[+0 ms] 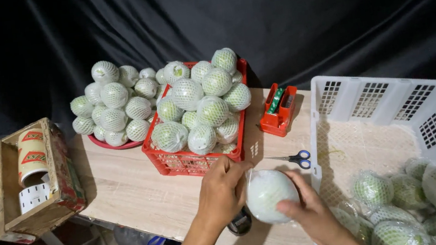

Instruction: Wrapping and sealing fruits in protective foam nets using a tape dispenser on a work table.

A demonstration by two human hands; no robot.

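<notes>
Over table edge, L hand & R hand both clasp wrapped fruit, wrists angled inward.

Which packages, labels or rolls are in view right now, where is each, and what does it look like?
Label rolls: in the wooden box at left; cream with red and green print, one white.
Tape dispenser: right of the red crate; red, green roll.
Wrapped fruit: between left hand and right hand; pale green, clear film.

Bright light is falling from above onto the counter, throwing soft shadows leftward; the far backdrop is staying dim, edges bending slightly.
</notes>
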